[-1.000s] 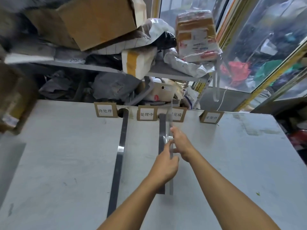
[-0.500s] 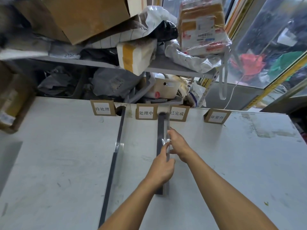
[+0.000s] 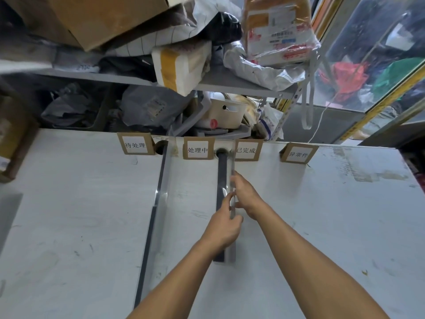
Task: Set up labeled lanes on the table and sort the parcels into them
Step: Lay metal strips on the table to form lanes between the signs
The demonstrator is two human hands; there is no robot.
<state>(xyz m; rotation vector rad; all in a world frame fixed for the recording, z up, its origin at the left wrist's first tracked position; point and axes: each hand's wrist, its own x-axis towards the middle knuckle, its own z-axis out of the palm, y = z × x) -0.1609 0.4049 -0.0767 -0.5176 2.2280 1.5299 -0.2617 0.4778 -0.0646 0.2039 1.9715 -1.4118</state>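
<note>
both hands on the clear divider strip (image 3: 232, 178) below the 已完成 label (image 3: 248, 150), left hand (image 3: 224, 226) pinching it, right hand (image 3: 245, 195) gripping it further up, grey table (image 3: 80, 215)

One view only, from the head, looking forward and steeply down over the white table (image 3: 69, 226). Both forearms reach in from the bottom edge, and the left hand (image 3: 222, 229) and right hand (image 3: 245, 199) meet close in at centre frame. The four card labels (image 3: 199, 150) sit further off along the table's far edge, with the cluttered shelf (image 3: 230, 82) filling the top. Wide-angle lens, so the edges bow outward.
</note>
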